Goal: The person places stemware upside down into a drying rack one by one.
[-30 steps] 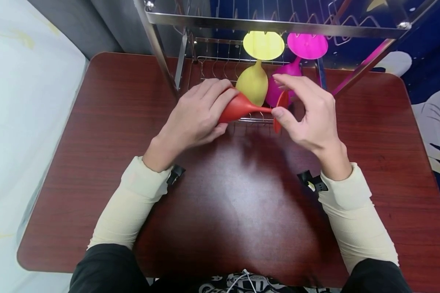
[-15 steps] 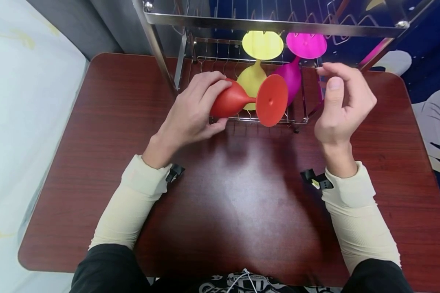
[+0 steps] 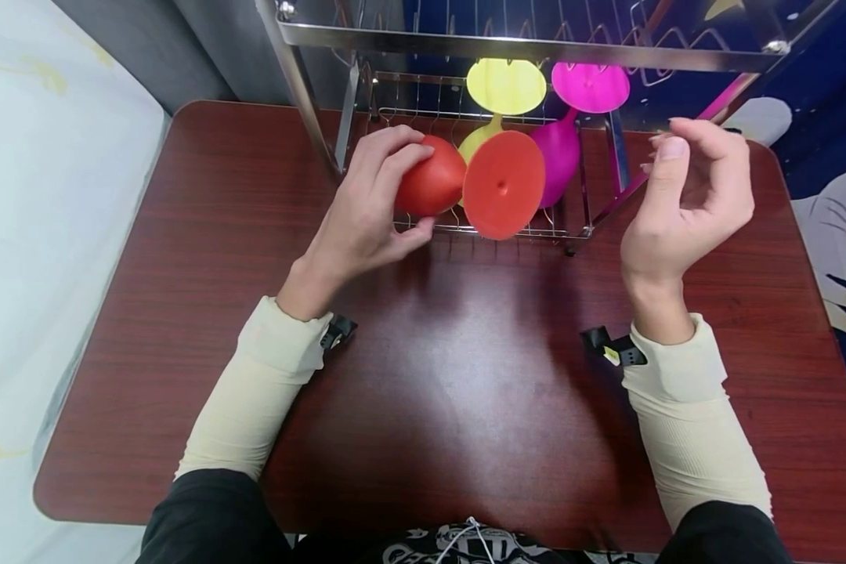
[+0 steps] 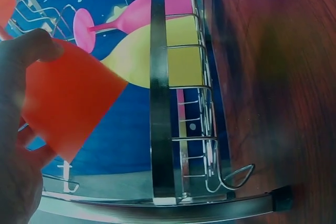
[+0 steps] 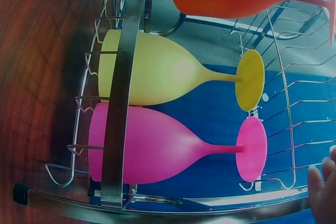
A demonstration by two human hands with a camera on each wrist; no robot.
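Note:
My left hand [image 3: 363, 204] grips a red goblet [image 3: 433, 176] by its bowl, fingers over the top and thumb below. Its round foot [image 3: 504, 186] faces up toward the head camera, and its rim points away and down. The goblet is above the lower rack tier, left of the other two. A yellow goblet [image 5: 163, 69] and a magenta goblet [image 5: 152, 145] stand upside down side by side in that tier. In the head view the red foot covers part of the yellow bowl. Away to the right, my right hand [image 3: 687, 207] is raised with loosely bent fingers and holds nothing.
A two-tier metal dish rack [image 3: 536, 48] stands at the back of the dark red-brown wooden table [image 3: 183, 329]. Its upper front rail crosses above the goblets. A wire edge [image 4: 205, 87] lines the lower tier. Dark blue patterned cloth [image 3: 825, 102] hangs behind.
My right hand has let go of the red goblet's foot and moved right. The left hand has turned the goblet, so its foot swings left and faces the head camera.

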